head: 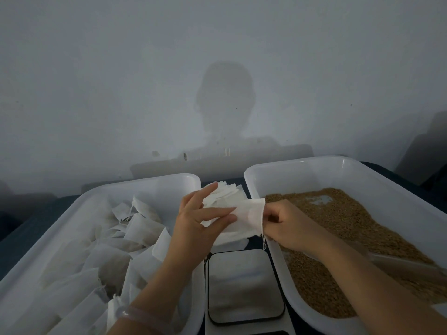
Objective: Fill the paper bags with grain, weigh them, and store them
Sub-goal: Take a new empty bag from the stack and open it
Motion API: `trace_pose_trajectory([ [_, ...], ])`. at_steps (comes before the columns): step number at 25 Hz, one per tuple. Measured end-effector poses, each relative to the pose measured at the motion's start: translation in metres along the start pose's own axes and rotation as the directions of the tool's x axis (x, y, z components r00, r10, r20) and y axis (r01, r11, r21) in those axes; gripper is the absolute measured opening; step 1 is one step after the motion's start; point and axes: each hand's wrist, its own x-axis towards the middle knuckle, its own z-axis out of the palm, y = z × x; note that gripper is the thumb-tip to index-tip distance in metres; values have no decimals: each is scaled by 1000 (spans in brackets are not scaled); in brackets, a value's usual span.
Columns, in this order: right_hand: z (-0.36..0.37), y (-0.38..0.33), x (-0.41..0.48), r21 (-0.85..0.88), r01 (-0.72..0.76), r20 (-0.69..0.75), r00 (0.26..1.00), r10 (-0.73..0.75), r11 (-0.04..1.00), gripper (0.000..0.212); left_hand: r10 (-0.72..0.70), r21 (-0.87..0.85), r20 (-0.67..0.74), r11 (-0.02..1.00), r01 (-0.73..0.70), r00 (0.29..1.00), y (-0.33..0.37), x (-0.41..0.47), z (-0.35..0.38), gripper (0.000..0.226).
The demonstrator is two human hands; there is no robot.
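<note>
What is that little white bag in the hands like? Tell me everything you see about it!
The little white bag looks thin and soft, like papery cloth, flat and seemingly empty. A thin thread dangles from its lower corner. The left hand pinches one side, and the right hand pinches the opposite edge. It is held up between the tub of bags and the grain tub, above the shiny scale.

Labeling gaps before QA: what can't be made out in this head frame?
Readout of the scale: cut off by the bottom edge, head view.
Mouth of the paper bag, head view: covered by the right hand; grain inside cannot be told.
Scoop-like tool in the grain tray, head view: dim, blurred, partly behind the right forearm.
</note>
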Motion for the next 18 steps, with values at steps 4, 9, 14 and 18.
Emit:
trace_pose_trajectory([
  [4, -1, 2, 1, -10, -5, -35, 999, 5, 1000, 16, 5, 26, -10, 1000, -4, 1000, 5, -3, 1, 15],
  [9, -1, 0, -1, -37, 46, 63, 997, -44, 998, 9, 291, 250, 276, 899, -361, 916, 8, -5, -1, 98],
  [14, 0, 1, -2, -71, 87, 93, 992, -80, 994, 4, 179, 392, 488, 830, -398, 854, 5, -3, 12, 95],
  [18, 2, 4, 1, -80, 112, 93, 990, -104, 991, 13, 277, 441, 341, 796, -414, 898, 2, -2, 11, 51],
])
